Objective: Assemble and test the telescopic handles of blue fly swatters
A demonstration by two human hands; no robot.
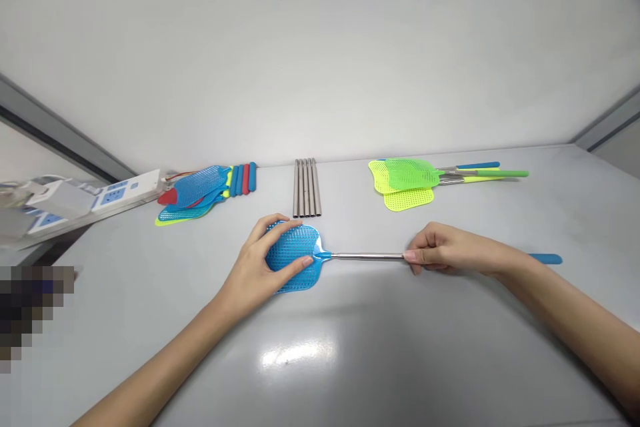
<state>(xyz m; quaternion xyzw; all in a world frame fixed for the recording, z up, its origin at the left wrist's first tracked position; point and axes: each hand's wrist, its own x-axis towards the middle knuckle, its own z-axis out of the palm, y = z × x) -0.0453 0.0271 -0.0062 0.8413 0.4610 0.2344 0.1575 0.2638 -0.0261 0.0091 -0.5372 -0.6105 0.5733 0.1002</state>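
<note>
A blue fly swatter (293, 255) lies sideways across the front of the table, its mesh head to the left. Over that head spreads my left hand (263, 263), fingers on the far edge and thumb on the near part, gripping it. My right hand (433, 248) pinches the metal rod (370, 256) between thumb and fingers, partway along it. Past my right wrist the blue handle end (546, 258) shows; my hand and forearm hide the stretch between.
Several metal tubes (307, 190) stand in a row behind the swatter. Farther left are loose swatter heads (200, 188) and coloured handles (245, 179), near a white power strip (125, 192). Green and yellow fly swatters (407, 177) lie stacked at the back right, before the wall.
</note>
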